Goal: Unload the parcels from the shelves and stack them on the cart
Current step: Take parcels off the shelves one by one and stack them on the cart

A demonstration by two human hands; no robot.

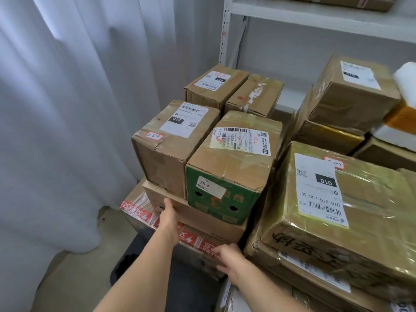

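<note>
I have my left hand (168, 214) flat, fingers straight, against the flat carton (198, 216) under 2 upright boxes, on the near left stack. My right hand (227, 255) curls onto the red-taped box (144, 210) beneath, near its right corner.

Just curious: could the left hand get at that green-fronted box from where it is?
Probably yes. The left hand rests on the flat carton directly beneath the green-fronted box, with nothing between them.
</note>
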